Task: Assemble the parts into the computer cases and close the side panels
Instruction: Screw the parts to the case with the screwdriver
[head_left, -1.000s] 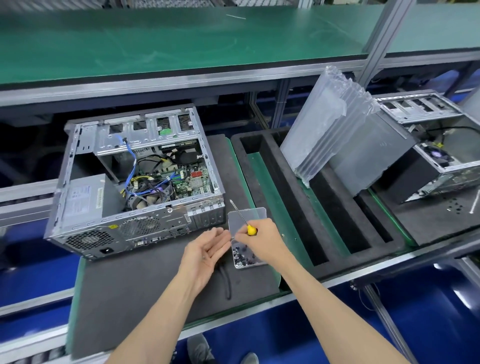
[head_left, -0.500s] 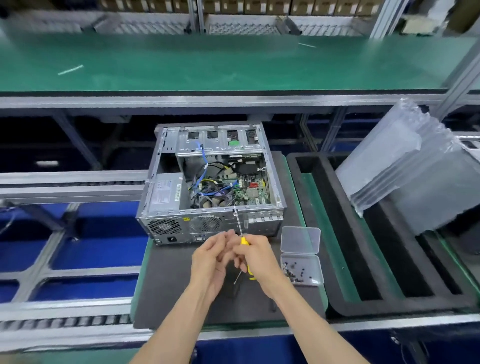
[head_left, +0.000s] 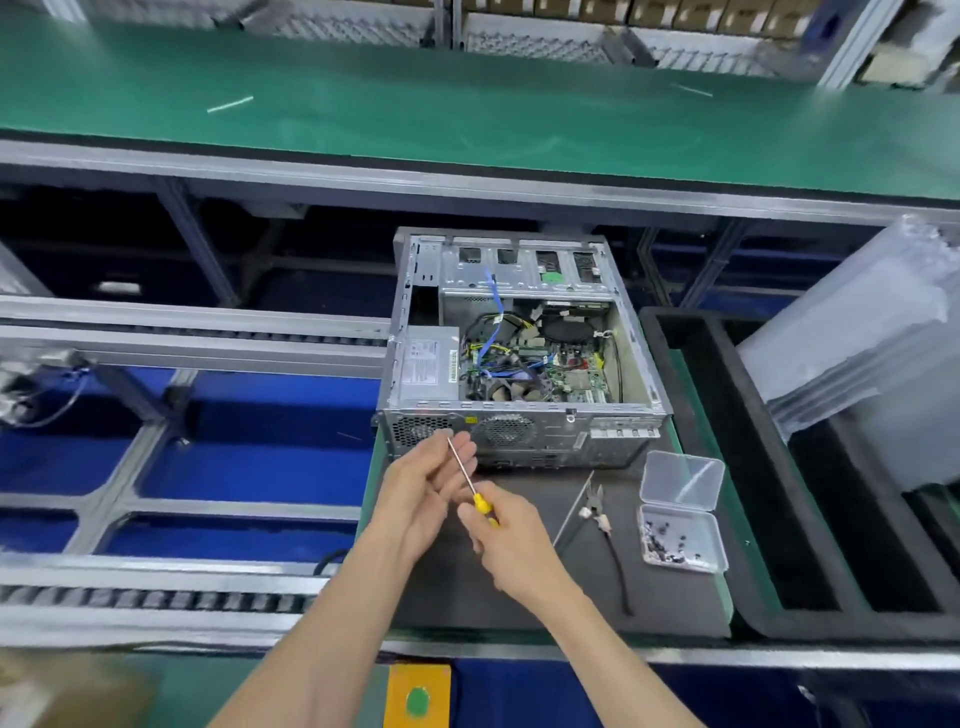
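Presently, computer case (head_left: 524, 353) beyond both hands: parts fitted, side panel absent; right hand (head_left: 511, 540) pinching screwdriver (head_left: 470, 483), left hand (head_left: 423, 483) fingers loosely steadying its shaft.

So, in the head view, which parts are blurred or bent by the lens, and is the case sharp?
Head view: the case is fairly sharp; the left rails and bottom-left corner smear from motion; the wide lens bows the green bench; the air-cushion bag is hazy.

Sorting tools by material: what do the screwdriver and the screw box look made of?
Screwdriver: thin bare-metal shaft, glossy yellow handle, probably plastic. Screw box: clear hard plastic, since the dark screws show through its walls and the open lid glints.
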